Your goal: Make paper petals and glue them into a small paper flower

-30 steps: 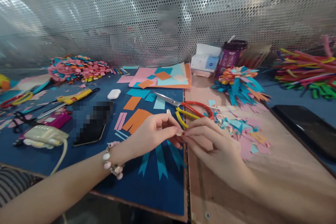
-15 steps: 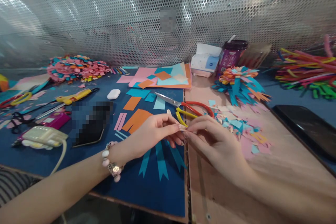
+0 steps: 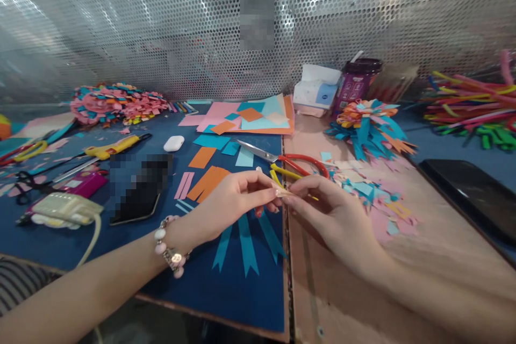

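Note:
My left hand (image 3: 237, 193) and my right hand (image 3: 338, 220) meet fingertip to fingertip over the seam between the blue and wooden boards. Pinched between them is a small pale strip (image 3: 284, 192), seemingly paper, mostly covered by the fingers. Blue paper strips (image 3: 246, 247) with notched ends fan out on the blue board below my left hand, their upper ends hidden. Just beyond the fingers lie scissors (image 3: 266, 155) with red and yellow handles, blades pointing left. Orange paper pieces (image 3: 212, 180) and narrow pink strips (image 3: 184, 186) are left of them.
A phone (image 3: 141, 191), a white earbud case (image 3: 173, 143) and a yellow glue gun (image 3: 116, 148) lie leftward. Paper scraps (image 3: 374, 193), a paper-strip pompom (image 3: 366, 123), a tissue pack (image 3: 316, 91) and a purple cup (image 3: 358, 86) are rightward. A perforated metal wall (image 3: 181, 27) stands behind.
Both hands stay joined at the fingertips. My right fingers have shifted slightly, and a little more of the pale strip shows between the hands. The view has moved slightly.

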### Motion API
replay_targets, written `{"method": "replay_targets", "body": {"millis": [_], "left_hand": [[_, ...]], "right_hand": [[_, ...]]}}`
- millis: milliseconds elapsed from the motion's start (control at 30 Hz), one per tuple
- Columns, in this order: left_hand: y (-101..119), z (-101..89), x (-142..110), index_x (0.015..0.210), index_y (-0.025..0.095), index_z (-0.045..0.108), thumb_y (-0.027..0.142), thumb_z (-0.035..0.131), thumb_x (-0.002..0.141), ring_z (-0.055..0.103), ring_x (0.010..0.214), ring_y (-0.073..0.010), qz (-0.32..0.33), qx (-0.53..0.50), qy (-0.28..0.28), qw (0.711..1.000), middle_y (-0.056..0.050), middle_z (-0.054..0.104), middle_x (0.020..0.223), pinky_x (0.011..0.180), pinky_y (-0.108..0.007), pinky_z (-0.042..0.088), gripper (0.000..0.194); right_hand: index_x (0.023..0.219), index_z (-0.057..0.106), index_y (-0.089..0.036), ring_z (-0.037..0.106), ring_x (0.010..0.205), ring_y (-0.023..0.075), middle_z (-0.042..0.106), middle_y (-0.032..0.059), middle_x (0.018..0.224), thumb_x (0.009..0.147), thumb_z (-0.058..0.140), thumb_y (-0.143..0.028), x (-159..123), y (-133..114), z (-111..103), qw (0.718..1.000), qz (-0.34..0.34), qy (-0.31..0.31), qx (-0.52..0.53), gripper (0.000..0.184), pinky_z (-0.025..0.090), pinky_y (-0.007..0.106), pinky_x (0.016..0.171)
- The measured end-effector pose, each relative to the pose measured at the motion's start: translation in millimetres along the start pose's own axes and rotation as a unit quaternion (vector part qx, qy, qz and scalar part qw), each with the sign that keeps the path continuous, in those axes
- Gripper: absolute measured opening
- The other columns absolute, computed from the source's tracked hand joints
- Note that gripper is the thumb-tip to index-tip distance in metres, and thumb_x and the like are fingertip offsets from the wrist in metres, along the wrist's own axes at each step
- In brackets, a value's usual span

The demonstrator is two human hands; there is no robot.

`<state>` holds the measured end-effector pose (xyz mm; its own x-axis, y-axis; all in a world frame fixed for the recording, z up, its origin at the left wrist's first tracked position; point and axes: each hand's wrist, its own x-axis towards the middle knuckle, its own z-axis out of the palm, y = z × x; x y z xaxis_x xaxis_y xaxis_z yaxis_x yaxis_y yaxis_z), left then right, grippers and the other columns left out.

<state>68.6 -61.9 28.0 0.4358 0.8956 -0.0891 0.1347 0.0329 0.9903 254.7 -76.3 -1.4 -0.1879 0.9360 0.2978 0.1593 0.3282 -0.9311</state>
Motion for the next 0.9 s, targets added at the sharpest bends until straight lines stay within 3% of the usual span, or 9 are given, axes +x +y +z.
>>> {"method": "replay_targets", "body": {"millis": [133,367,567,900], "left_hand": [[-2.0,-1.0,0.6,0.090,0.013,0.065,0.037,0.062,0.080,0.052,0.063,-0.0094,-0.009,0.004,0.010,1.000,-0.004,0.062,0.077,0.057,-0.022,0.042,0.026],[3.0,0.1,-1.8,0.090,0.015,0.066,0.043,0.059,0.082,0.042,0.051,-0.0049,-0.024,0.013,0.016,0.999,-0.004,0.061,0.081,0.040,-0.017,0.029,0.030],[3.6,-0.3,-3.4,0.095,0.016,0.067,0.045,0.059,0.082,0.044,0.043,-0.0043,0.010,0.110,0.022,0.994,-0.002,0.062,0.070,0.039,-0.017,0.033,0.032],[1.6,1.3,-2.8,0.093,0.016,0.064,0.046,0.055,0.085,0.052,0.042,-0.0053,0.036,0.139,0.034,0.989,-0.002,0.064,0.075,0.044,-0.019,0.043,0.033]], "right_hand": [[0.083,0.062,-0.019,0.065,0.071,0.0155,0.068,0.0031,0.078,0.082,0.064,-0.041,1.5,-1.5,-0.3,1.000,0.022,-0.004,-0.002,0.022,0.054,0.027,0.062],[0.079,0.061,-0.019,0.064,0.069,0.0145,0.067,0.0022,0.076,0.081,0.063,-0.041,3.3,-2.7,-1.1,0.999,0.028,0.015,-0.018,0.023,0.052,0.027,0.059],[0.079,0.062,-0.019,0.063,0.064,0.0135,0.067,0.0012,0.073,0.082,0.063,-0.039,3.8,-6.9,-1.7,0.999,0.014,0.016,-0.036,0.021,0.051,0.026,0.057],[0.084,0.063,-0.018,0.064,0.066,0.0138,0.068,0.0021,0.073,0.085,0.060,-0.039,2.1,-6.4,-2.2,0.999,0.042,-0.021,0.014,0.022,0.052,0.026,0.060]]}}
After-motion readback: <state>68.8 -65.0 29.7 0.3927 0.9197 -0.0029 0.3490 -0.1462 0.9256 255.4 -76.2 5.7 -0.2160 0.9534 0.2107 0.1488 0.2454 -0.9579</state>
